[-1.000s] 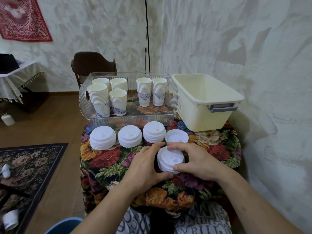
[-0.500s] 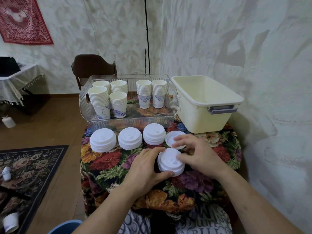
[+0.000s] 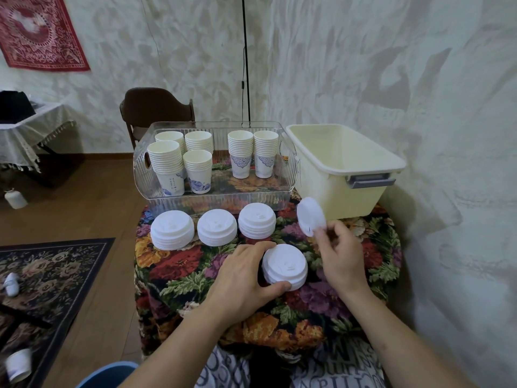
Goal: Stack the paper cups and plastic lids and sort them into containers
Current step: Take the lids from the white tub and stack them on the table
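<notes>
My left hand [image 3: 246,278] curls around a stack of white plastic lids [image 3: 285,266] on the flowered tablecloth, thumb at its near side. Just right of that stack, my right hand [image 3: 340,253] pinches a single white lid [image 3: 310,215], lifted off the table and tilted on edge. Three more lid stacks [image 3: 214,226] stand in a row behind. The clear container [image 3: 223,196] holds several stacks of paper cups [image 3: 240,154]. The cream tub [image 3: 344,166] at the right holds nothing that I can see.
The small table [image 3: 179,264] with the flowered cloth stands against a wall on the right. A dark chair [image 3: 156,107] stands behind the clear container. Loose cups [image 3: 18,364] lie on the patterned rug at the left. A blue rim [image 3: 109,375] shows by my left forearm.
My right hand left the near stack, reached back to the single lid lying behind it, and has lifted it up on edge. My left hand stayed on the stack.
</notes>
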